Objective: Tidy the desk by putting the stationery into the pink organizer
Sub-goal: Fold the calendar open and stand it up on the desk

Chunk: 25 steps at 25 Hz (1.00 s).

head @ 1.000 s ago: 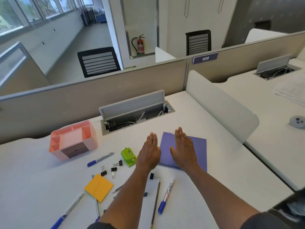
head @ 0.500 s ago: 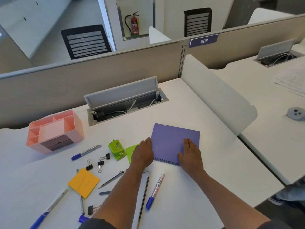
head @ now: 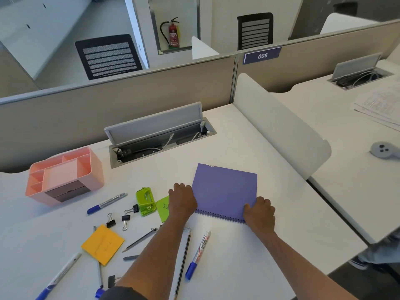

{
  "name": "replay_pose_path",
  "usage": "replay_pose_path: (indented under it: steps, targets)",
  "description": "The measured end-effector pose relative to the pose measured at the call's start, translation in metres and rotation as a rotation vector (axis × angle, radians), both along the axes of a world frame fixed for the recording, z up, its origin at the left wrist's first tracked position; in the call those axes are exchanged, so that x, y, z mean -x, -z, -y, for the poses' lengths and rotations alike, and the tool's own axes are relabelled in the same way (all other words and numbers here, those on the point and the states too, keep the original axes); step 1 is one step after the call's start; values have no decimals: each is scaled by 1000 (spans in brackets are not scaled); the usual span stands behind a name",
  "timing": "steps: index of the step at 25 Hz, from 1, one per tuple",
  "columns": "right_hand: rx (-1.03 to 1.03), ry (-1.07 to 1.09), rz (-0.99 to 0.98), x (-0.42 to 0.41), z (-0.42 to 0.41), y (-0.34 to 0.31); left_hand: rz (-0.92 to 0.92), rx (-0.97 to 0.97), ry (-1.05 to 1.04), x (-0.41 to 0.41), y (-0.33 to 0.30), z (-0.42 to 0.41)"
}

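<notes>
A purple spiral notebook (head: 225, 190) lies flat on the white desk (head: 238, 256). My left hand (head: 181, 201) grips its left edge with curled fingers, and my right hand (head: 258, 212) grips its near right corner by the spiral. The pink organizer (head: 65, 176) stands at the left, its compartments showing nothing inside. Between them lie a green stapler (head: 145, 201), a green sticky note (head: 162, 207), binder clips (head: 121, 217), a blue marker (head: 107, 203), an orange sticky pad (head: 102, 244), pencils (head: 140, 239) and a red-labelled marker (head: 198, 255).
An open cable tray (head: 160, 135) sits at the back of the desk, a beige partition behind it. A white divider panel (head: 279, 124) stands on the right. More pens (head: 58, 276) and a clip (head: 113, 280) lie near the front edge. Papers (head: 381, 107) rest on the neighbouring desk.
Both hands slid from flat on the notebook's cover back to its near edges and curled around them. The camera tilted down slightly.
</notes>
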State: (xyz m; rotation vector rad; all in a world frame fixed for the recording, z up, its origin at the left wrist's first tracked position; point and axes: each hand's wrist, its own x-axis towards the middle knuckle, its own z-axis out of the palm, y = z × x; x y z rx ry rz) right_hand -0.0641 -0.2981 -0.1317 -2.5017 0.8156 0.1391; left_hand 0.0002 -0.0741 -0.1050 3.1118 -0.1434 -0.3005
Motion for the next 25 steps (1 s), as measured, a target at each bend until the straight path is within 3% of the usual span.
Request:
replay_pose_path:
  steps: [7, 13, 25]
  targets:
    - [-393, 139, 120, -16, 14, 1, -105, 306, -231, -6, 0, 3]
    - [-489, 95, 223, -28, 23, -22, -82, 535, -399, -2, -1, 7]
    - [-628, 53, 345, -62, 43, -38, -69, 822, -494, -10, -17, 16]
